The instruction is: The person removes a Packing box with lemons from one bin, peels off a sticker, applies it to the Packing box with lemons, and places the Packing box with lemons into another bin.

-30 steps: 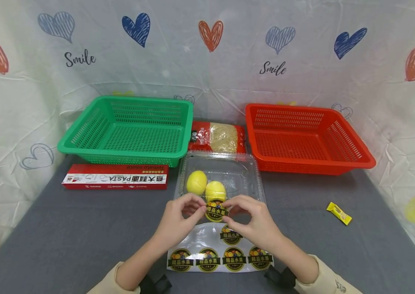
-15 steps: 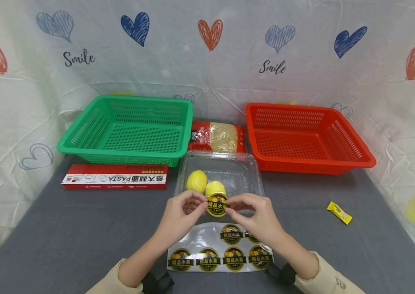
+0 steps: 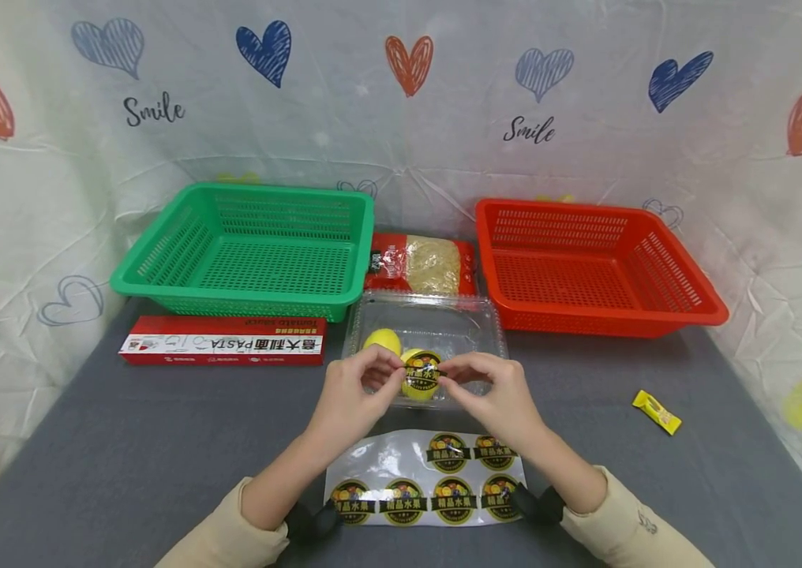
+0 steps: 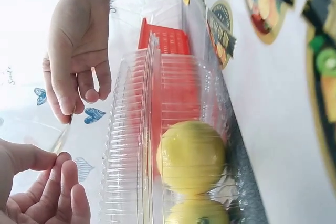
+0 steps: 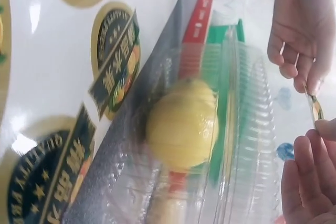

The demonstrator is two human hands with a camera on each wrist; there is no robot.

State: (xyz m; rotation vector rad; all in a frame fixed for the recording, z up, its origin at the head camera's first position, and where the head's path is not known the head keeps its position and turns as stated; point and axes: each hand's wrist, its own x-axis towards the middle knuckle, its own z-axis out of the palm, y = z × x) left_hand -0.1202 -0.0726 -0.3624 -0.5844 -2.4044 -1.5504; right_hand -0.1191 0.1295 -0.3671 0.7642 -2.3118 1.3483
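In the head view, the hands have just moved up and away from the person, and the round sticker (image 3: 421,375) has come with them. A second ago it was in front of the clear box (image 3: 468,312); now it is seen against the box's near part. So the sticker seems better placed for the box, though it does not look stuck down yet. The left hand (image 3: 358,386) pinches one side of the sticker and the right hand (image 3: 496,386) pinches the other. Each thumb and finger close tightly on an edge. The sticker hides most of one yellow fruit (image 3: 411,354); the other yellow fruit (image 3: 383,341) is beside it. The sticker sheet (image 3: 387,454) lies on the table (image 3: 230,442), nearer the person.

In the left wrist view, the sticker is a thin strip, seen from its edge, between the two hands. It is above the box and not touching it. The left hand's other fingers are bent but hold nothing. The box looks closed, with the fruits inside.

In the right wrist view, the sticker looks a bit curved, with a pinch at each end. The right hand's other fingers are loosely bent and have nothing in them. The box is blurry here.
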